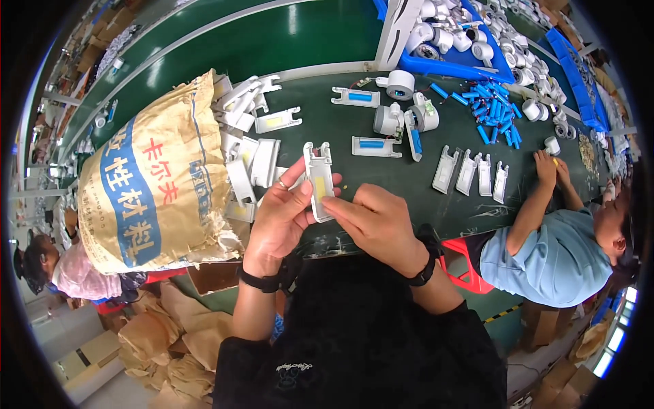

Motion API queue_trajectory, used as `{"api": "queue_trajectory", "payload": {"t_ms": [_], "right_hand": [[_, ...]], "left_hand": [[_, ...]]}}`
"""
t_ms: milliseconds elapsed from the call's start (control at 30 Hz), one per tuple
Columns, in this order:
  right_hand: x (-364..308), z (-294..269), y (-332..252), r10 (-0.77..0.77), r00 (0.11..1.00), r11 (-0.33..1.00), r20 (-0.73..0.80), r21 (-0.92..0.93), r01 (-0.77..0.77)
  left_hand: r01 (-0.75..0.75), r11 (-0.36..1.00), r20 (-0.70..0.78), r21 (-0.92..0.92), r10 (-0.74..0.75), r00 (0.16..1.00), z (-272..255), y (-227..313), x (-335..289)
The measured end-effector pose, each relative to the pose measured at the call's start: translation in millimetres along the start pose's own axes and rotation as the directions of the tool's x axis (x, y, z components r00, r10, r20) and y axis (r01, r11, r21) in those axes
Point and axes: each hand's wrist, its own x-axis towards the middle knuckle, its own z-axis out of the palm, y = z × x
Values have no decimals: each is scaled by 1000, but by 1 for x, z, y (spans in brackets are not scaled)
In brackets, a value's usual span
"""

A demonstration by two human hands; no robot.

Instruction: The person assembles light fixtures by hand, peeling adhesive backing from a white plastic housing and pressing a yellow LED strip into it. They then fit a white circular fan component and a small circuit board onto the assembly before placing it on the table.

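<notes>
My left hand (281, 217) grips a white plastic housing (317, 163), slim and notched at its upper end, tilted upright above the near table edge. A yellow strip (320, 188) lies along the inside of the housing. The fingers of my right hand (381, 221) are drawn together, their tips touching the housing near the strip's lower end; whatever they pinch is hidden. Just left of my hands, a heap of similar white housings (264, 162) spills from a large tan sack (146, 184). One loose housing with a yellow strip (278, 120) rests on top of the heap.
Beyond my hands lie housings with blue cells (360, 97) and round white camera-like heads (400, 85). Several white housings (446, 169) stand in a row to the right, before a pile of blue cells (492, 109). A blue bin (456, 67) and a co-worker (558, 245) are farther right.
</notes>
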Motion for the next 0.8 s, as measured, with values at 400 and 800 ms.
{"api": "queue_trajectory", "payload": {"t_ms": [400, 800], "right_hand": [[-6, 3, 5, -132, 988, 990, 78, -33, 134], [-7, 11, 8, -49, 998, 997, -27, 60, 51]], "left_hand": [[26, 999, -18, 48, -25, 1000, -3, -7, -3], [56, 998, -12, 38, -55, 998, -3, -9, -1]]}}
